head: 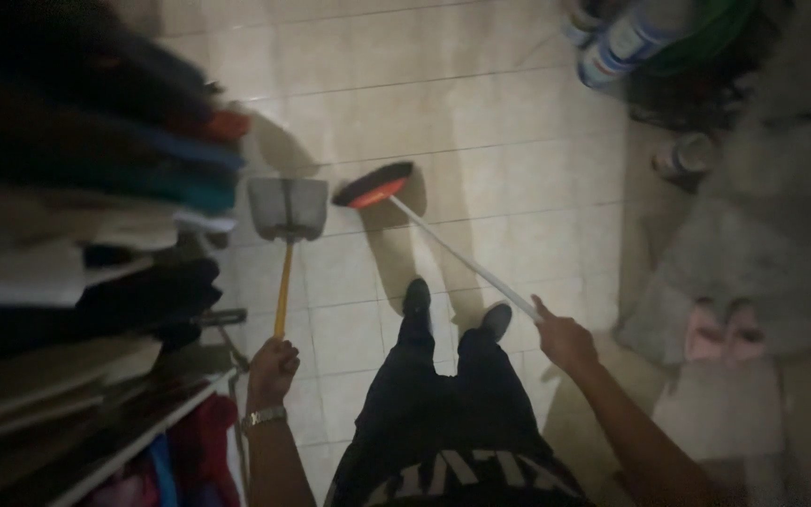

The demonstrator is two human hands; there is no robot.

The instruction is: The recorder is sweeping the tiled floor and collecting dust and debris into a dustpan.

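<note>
The left hand (272, 368) is closed around the yellow handle of a grey dustpan (287, 208), which rests on the tiled floor (481, 113). The right hand (563, 338) grips the white stick of a broom (374, 185) with a red and black head, just beside the dustpan. Folded clothes (86, 188) fill the shelves at the left edge. Pink slippers (723, 330) lie on a grey mat at the right.

Showing here: one broom (374, 187), one dustpan (287, 208), two pink slippers (725, 330), two spray cans (617, 38), and one tin (680, 156) sitting on the floor.
</note>
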